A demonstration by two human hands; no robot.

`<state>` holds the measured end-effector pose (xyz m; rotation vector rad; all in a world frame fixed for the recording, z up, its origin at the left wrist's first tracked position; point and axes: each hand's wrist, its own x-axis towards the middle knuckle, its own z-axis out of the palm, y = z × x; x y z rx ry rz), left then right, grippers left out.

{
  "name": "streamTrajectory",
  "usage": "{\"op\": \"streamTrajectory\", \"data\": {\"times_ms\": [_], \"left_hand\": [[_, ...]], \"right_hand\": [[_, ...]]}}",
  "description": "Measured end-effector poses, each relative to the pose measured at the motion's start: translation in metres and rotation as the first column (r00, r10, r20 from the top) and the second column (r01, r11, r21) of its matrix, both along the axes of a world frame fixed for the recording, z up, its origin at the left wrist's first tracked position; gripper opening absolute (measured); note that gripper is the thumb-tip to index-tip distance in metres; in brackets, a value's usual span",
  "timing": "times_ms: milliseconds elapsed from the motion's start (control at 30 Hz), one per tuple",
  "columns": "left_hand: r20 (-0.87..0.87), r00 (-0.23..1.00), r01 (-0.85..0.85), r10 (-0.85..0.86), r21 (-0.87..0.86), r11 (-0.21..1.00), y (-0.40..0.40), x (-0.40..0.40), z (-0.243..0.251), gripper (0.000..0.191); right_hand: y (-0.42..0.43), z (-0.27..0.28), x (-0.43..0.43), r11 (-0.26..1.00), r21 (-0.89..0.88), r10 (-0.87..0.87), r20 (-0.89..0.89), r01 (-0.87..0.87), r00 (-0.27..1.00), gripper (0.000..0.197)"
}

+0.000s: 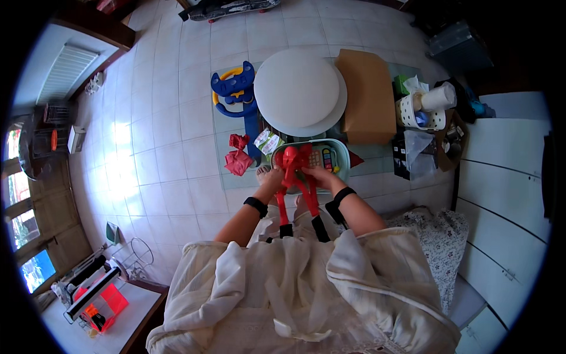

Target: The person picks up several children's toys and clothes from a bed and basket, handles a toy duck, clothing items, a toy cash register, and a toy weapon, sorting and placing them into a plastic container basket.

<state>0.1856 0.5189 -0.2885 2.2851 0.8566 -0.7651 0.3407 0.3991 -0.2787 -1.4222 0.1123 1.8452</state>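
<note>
Both hands hold a pair of red plastic toy tongs, which look like a snowball maker, in front of my body. Its two arms spread toward me and end in black grips. My left hand grasps the left side near the hinge, while my right hand has the right side. Below the tongs is a pale green plastic tub. Inside it lies a toy with colored buttons, partly covered by the tongs and my hands. Other contents of the tub are hard to make out.
A round white stool or lid stands beyond the tub, with a brown cardboard box to its right. Left are a blue-and-yellow toy steering wheel and crumpled red wrapping. A white perforated basket sits far right, near white drawers.
</note>
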Motion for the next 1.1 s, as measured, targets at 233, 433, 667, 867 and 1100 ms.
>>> {"op": "streamTrajectory", "data": {"times_ms": [233,433,667,867,1100], "left_hand": [[0.155,0.932,-0.285,0.326,-0.237,0.929,0.02,-0.007,0.042,0.066],[0.18,0.866,-0.408,0.468,-0.289,0.866,0.035,-0.028,0.036,0.066],[0.38,0.403,-0.759,0.832,-0.369,0.536,0.038,-0.059,0.007,0.039],[-0.073,0.495,-0.694,0.866,-0.633,0.343,0.044,-0.062,0.058,0.047],[-0.192,0.762,-0.592,0.618,-0.592,0.547,0.026,-0.054,0.069,0.052]], "right_hand": [[-0.009,-0.016,0.02,0.998,0.063,-0.011,-0.263,0.028,0.965,0.016],[-0.013,-0.019,0.028,0.991,-0.079,0.111,-0.007,-0.111,0.994,0.017],[-0.012,-0.011,0.014,0.998,-0.011,0.067,0.197,-0.066,0.978,0.023],[-0.029,0.002,0.007,0.983,-0.018,0.172,0.445,-0.184,0.879,0.029],[-0.091,-0.067,0.025,0.873,-0.114,0.405,0.711,-0.474,0.575,0.039]]}}
